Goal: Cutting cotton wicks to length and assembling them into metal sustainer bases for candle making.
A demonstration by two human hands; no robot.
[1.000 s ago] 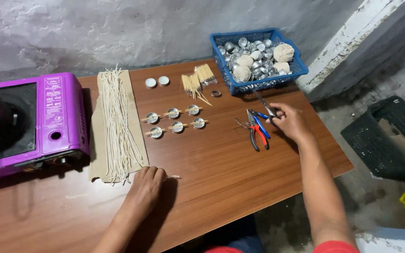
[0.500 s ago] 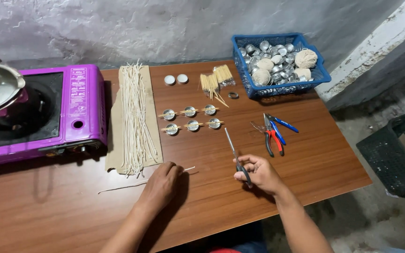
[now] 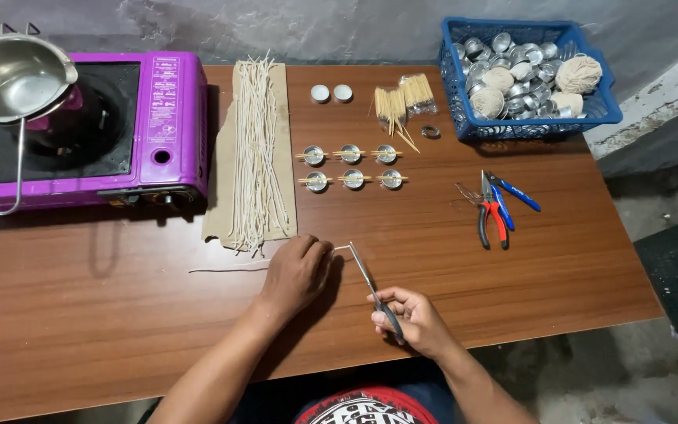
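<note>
Head view: trimming a single wick strand on the table.
The left hand (image 3: 298,271) pinned the wick strand (image 3: 225,269) flat; the right hand (image 3: 413,318), fingers closed around scissors (image 3: 370,284), aimed blades at the protruding end. Best cut close, strand taut.

My right hand (image 3: 413,318) grips scissors (image 3: 374,289) with dull metal blades; my left hand (image 3: 296,271) pins a matt cotton wick (image 3: 225,269) onto the smooth, faintly glossy wood-grain counter (image 3: 512,275). Shiny steel pot (image 3: 9,74); glossy purple stove (image 3: 170,118); blue plastic basket (image 3: 527,126); 6 bright metal cups (image 3: 352,166).
</note>
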